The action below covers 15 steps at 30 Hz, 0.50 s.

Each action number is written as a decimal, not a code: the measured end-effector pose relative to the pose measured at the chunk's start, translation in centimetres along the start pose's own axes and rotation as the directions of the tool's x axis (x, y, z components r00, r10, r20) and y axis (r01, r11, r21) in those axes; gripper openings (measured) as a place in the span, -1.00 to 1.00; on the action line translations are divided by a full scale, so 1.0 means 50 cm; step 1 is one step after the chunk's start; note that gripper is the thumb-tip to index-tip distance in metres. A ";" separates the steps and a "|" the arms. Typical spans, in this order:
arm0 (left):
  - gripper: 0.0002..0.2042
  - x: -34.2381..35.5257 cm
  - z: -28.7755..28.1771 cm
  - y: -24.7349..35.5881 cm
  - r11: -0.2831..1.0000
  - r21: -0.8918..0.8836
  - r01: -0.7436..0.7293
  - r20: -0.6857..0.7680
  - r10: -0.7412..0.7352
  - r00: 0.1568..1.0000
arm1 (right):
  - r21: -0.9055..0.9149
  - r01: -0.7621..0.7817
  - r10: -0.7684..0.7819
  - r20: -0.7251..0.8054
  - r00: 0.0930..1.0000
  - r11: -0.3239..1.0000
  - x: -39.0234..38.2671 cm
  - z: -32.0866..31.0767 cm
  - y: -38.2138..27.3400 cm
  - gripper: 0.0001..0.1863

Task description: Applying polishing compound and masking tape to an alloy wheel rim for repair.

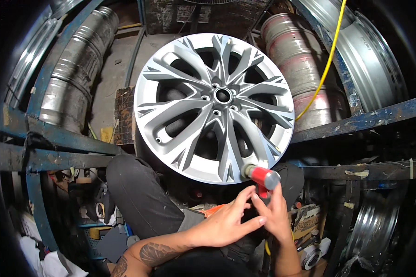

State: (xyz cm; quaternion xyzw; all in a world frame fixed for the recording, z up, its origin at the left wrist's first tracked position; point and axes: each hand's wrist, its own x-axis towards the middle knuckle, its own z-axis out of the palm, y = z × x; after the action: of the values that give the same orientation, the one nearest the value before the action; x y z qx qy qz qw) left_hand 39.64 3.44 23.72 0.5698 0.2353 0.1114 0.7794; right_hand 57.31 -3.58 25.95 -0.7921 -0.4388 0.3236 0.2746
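Observation:
A large silver-and-grey alloy wheel [210,102] with split spokes lies face up before my knees. At its near right rim, my right hand [273,213] grips a red and silver handheld air sander [263,177]. The tool's small round head is at the wheel's edge; whether it touches cannot be told. My left hand [229,222] is just left of the right one, fingers stretched and thumb apart, holding nothing. Its thumb and fingertips come close to the right hand, partly overlapping it in view. The sander's handle is largely hidden by my fingers.
Blue metal frames [74,145] flank me. Stacked bare metal wheel barrels lie at the left [74,78] and right [305,64]. A yellow hose [328,64] hangs down at the right. A cardboard box [306,221] and cloths [51,263] sit low beside my legs.

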 end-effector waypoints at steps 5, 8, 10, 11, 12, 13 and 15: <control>0.02 -0.009 -0.011 -0.056 0.965 -0.262 -0.030 0.107 0.060 0.992 | -0.092 0.125 -0.103 0.207 0.973 0.988 0.076 -0.002 -0.043 -0.50; 0.05 0.005 -0.013 -0.057 0.841 -0.529 -0.116 0.069 0.179 0.982 | -0.287 0.094 -0.001 0.307 0.952 0.953 0.117 -0.001 -0.055 -0.44; 0.05 -0.002 -0.015 -0.079 0.805 -0.585 -0.102 0.084 0.185 0.979 | -0.322 0.110 0.010 0.350 0.937 0.941 0.122 0.001 -0.076 -0.49; 0.05 -0.007 -0.014 -0.087 0.771 -0.631 -0.085 0.102 0.191 0.976 | -0.347 0.128 0.017 0.386 0.922 0.929 0.122 0.004 -0.083 -0.53; 0.02 -0.010 -0.015 -0.086 0.747 -0.665 -0.018 0.171 0.177 0.969 | -0.344 0.137 -0.003 0.364 0.932 0.929 0.113 0.006 -0.080 -0.52; 0.02 -0.003 -0.017 -0.092 0.738 -0.674 -0.017 0.175 0.182 0.968 | -0.355 0.130 0.008 0.363 0.932 0.926 0.116 0.009 -0.081 -0.52; 0.02 0.014 -0.021 -0.109 0.695 -0.708 -0.125 0.073 0.248 0.966 | -0.332 0.057 0.042 0.284 0.958 0.942 0.122 0.018 -0.078 -0.50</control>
State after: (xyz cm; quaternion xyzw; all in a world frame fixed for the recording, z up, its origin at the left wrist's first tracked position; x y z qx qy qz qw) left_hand 39.22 2.87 18.18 0.2620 0.0520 0.2237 0.9373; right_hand 57.06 3.69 26.53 -0.7703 -0.5256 0.3543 0.0700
